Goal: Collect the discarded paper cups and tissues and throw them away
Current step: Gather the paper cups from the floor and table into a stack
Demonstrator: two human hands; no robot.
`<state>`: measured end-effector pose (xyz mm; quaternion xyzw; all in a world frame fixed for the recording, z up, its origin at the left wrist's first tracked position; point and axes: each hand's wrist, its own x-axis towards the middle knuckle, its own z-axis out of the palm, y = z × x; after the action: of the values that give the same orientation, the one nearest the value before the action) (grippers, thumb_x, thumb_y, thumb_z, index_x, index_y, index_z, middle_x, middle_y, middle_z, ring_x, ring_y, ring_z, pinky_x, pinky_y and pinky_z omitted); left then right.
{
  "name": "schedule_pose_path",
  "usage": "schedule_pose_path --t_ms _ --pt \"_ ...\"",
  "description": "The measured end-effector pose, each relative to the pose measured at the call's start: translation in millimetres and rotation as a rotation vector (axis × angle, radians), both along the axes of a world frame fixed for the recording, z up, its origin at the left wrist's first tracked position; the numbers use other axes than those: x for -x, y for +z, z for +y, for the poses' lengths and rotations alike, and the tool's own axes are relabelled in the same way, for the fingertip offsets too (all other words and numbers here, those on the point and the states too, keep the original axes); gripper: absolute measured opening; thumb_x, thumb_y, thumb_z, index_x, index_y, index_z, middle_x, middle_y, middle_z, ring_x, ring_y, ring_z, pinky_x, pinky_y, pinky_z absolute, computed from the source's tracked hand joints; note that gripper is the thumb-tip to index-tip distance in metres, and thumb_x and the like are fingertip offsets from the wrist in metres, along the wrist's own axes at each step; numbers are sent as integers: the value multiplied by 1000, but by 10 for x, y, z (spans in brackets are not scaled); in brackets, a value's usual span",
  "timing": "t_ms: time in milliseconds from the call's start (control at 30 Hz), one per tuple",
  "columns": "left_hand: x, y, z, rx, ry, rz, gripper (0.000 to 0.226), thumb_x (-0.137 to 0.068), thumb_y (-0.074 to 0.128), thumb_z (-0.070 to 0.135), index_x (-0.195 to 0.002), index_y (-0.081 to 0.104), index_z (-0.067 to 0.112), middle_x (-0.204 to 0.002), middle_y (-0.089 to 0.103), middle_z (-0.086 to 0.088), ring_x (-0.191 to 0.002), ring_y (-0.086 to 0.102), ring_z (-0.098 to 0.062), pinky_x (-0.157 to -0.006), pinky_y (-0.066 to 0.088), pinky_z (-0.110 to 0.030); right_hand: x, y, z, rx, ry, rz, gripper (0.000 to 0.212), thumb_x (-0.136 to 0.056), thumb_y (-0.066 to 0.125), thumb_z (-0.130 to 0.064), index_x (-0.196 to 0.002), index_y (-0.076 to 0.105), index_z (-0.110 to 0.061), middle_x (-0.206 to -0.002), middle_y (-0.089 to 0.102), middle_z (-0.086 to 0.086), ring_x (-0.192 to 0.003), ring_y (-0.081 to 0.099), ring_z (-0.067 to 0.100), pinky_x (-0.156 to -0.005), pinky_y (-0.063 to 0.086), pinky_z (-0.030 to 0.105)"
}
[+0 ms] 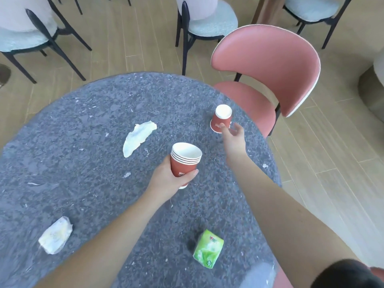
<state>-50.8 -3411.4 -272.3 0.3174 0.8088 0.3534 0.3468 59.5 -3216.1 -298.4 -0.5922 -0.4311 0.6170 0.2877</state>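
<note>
Left hand [168, 179] gripping cup stack [185, 162], right hand [233, 136] spread, touching lone cup [222, 119]

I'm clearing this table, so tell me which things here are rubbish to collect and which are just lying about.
For the job:
- stack of cups, gripped by the left hand
- upside-down cup, with the right hand reaching for it
- flattened tissue
- crumpled tissue

Lying about:
- green tissue pack, looks unused
- pink chair
- table
</note>
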Motion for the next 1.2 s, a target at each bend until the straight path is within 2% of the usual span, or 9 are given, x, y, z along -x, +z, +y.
schedule_pose_path --t_ms 133,300,400,533,700,800,933,1100,1200 --pt "68 -80 95 1 14 -17 62 -69 84 54 -118 49 39 -102 59 29 -90 54 17 -70 39 -4 116 -185 262 -255 100 -239 93 -83 77 -37 -155 21 -25 -157 28 3 -144 29 25 -115 30 50" --pt "84 -206 80 -7 40 -29 68 -66 84 56 -123 49 41 -108 62 28 -96 56 17 -74 40 -5 244 -341 542 -326 215 -448 108 -75 84 -37 -157 16 -21 -164 20 3 -150 20 25 -120 21 54" --pt "73 -235 49 -4 43 -17 66 -68 84 53 -122 48 42 -106 61 30 -94 55 21 -71 39 -2 304 -419 597 -317 237 -533 107 -73 85 -40 -156 20 -21 -163 23 1 -150 20 23 -120 15 52" --pt "75 -252 29 -4 48 -11 67 -68 85 53 -123 50 40 -107 62 26 -96 55 19 -71 39 -1 307 -478 630 -330 268 -613 89 -75 81 -45 -148 36 -21 -159 28 0 -148 22 24 -120 13 49" --pt "96 -211 7 -11 54 4 64 -67 84 54 -120 50 41 -105 61 30 -92 54 26 -68 41 1 264 -385 526 -347 293 -487 88 -75 82 -43 -146 38 -17 -152 40 1 -144 30 24 -117 25 49" --pt "78 -181 -25 -24 70 25 63 -67 85 54 -118 50 40 -103 59 31 -89 52 28 -67 39 4 185 -245 339 -315 343 -250 78 -75 84 -34 -140 43 -18 -127 54 -7 -121 51 18 -91 43 25" --pt "8 -137 -92 -30 50 43 61 -66 85 54 -114 50 39 -100 59 30 -87 53 26 -67 40 2 23 -52 70 -341 508 -198 69 -77 83 -37 -132 43 -23 -114 53 -17 -104 51 5 -69 34 1" --pt "-60 -42 -272 -68 18 58 58 -66 85 54 -110 50 43 -98 60 32 -87 53 27 -66 40 2 -160 258 -258 -488 655 -215 69 -74 85 -34 -129 44 -27 -116 56 -16 -102 55 -1 -77 35 1" --pt "-53 42 -464 -75 -1 76 57 -65 85 55 -108 49 44 -96 59 32 -87 54 21 -68 38 -4 -249 479 -496 -690 752 -258 72 -73 85 -24 -133 46 -21 -128 50 -3 -113 48 7 -96 39 18"
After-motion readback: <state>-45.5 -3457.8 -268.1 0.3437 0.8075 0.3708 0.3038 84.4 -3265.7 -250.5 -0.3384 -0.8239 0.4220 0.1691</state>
